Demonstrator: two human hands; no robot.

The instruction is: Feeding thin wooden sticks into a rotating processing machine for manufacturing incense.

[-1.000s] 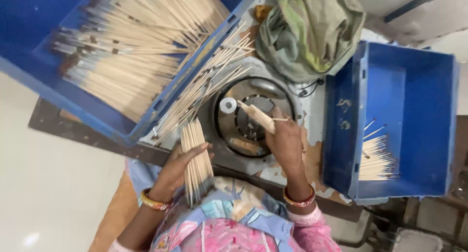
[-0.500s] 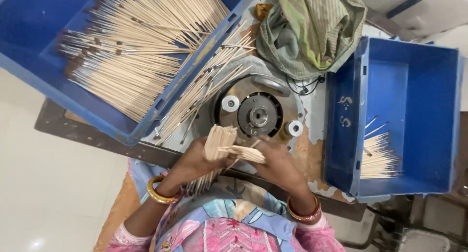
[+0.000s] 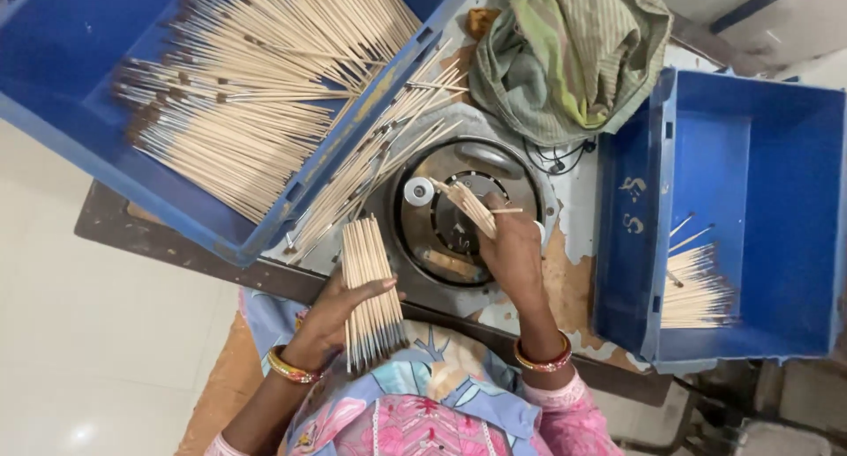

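My left hand point(image 3: 333, 317) grips a fanned bundle of thin wooden sticks point(image 3: 369, 280), held upright over the near edge of the metal table. My right hand point(image 3: 512, 253) holds a smaller bunch of sticks point(image 3: 472, 207) over the round metal disc of a machine point(image 3: 445, 222), beside a white knob point(image 3: 418, 190). Both wrists wear bangles. More loose sticks point(image 3: 379, 156) lie slanted between the disc and the left crate.
A big blue crate point(image 3: 176, 200) full of sticks point(image 3: 256, 94) sits at the upper left. Another blue crate point(image 3: 635, 235) at the right holds a small pile of sticks point(image 3: 697, 284). A green striped cloth point(image 3: 573, 50) lies behind the machine.
My hands were together at the front of the disc; now they are apart. The left holds the big bundle near my body and the right has carried a few sticks onto the disc.
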